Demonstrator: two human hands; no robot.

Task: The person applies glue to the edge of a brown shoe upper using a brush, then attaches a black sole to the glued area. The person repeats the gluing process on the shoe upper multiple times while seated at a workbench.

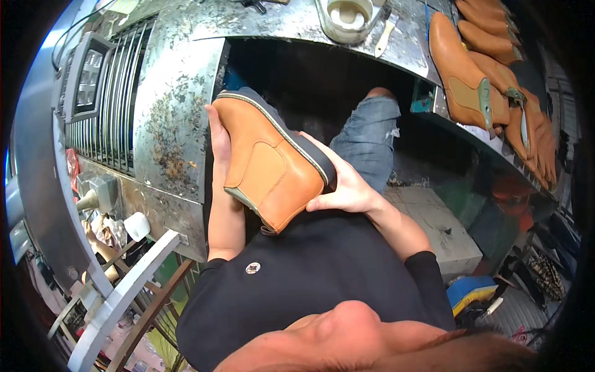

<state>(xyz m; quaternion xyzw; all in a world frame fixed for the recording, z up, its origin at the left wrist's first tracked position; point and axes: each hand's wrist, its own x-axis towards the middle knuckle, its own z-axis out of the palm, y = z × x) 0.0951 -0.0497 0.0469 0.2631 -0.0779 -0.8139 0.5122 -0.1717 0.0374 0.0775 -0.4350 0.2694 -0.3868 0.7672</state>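
Two-handed grip on a tan boot (263, 146), which lies on its side between the palms, toe away from the wearer. The left hand (219, 139) is closed about the toe, thumb along its outer edge, fingers hidden behind the upper. The right hand (348, 189) is wrapped around the heel end, thumb on the leather, the other fingers passing behind the dark sole (310, 150). Just beyond the right hand is a leg in blue jeans (370, 139); near the left hand, on its outer side, is a stained metal panel (176, 111). Right of the grip and nearer the wearer sits a grey block (437, 226). Well beyond the grip, a metal worktop (273, 22) bears a container (348, 34) and a brush (385, 38); far to the right lie tan leather uppers (462, 74).
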